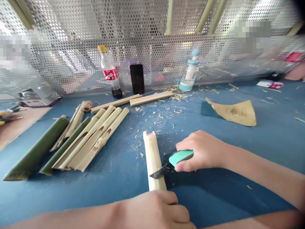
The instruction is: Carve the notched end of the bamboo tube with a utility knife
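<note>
My left hand [152,211] at the bottom of the view grips the near end of a peeled, pale bamboo tube [152,156], which has a notch at its far end. My right hand [200,152] is shut around a craft knife with a teal handle [180,157]. The knife's dark blade [159,172] lies across the tube's surface, touching it just beyond my left hand. Fresh bamboo shavings [140,140] are scattered on the blue work mat [214,197] around the tube.
Several bamboo pieces [90,140], some green and some notched, lie to the left. Tan sandpaper [234,113] lies to the right. A perforated metal screen [152,31] stands behind a cola bottle [109,68], a black phone [137,79] and a small plastic bottle [190,71]. Pale bamboo strips [151,98] lie before them.
</note>
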`<action>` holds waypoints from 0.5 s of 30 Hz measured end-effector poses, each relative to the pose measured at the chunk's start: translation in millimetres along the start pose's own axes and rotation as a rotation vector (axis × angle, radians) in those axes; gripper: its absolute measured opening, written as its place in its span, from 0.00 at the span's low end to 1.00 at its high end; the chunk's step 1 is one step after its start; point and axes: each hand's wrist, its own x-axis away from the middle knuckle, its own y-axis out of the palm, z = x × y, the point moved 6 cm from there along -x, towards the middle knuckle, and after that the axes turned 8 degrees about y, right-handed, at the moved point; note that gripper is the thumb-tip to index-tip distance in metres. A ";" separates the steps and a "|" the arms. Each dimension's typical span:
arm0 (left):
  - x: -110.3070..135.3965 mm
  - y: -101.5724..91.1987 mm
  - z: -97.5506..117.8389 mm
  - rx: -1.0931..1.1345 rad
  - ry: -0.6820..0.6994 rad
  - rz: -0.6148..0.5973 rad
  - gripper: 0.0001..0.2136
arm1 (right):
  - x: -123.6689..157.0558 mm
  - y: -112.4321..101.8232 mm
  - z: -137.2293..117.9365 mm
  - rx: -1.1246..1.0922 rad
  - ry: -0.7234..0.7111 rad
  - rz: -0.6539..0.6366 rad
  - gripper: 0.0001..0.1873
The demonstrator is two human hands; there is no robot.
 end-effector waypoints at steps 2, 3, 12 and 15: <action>-0.7 -6.5 -0.2 0.031 -0.022 0.007 0.05 | -1.7 -1.9 -0.9 -0.007 -0.026 0.063 0.32; -0.7 -10.0 -0.7 0.033 -0.049 0.021 0.05 | -2.4 -2.5 -1.0 -0.011 -0.040 0.094 0.31; 0.0 -6.2 3.2 -0.029 -0.054 0.042 0.10 | -4.7 1.0 3.2 0.006 -0.114 0.244 0.33; 0.4 -10.7 1.7 -0.038 -0.055 0.070 0.13 | -2.0 3.0 -0.5 0.021 -0.140 0.291 0.33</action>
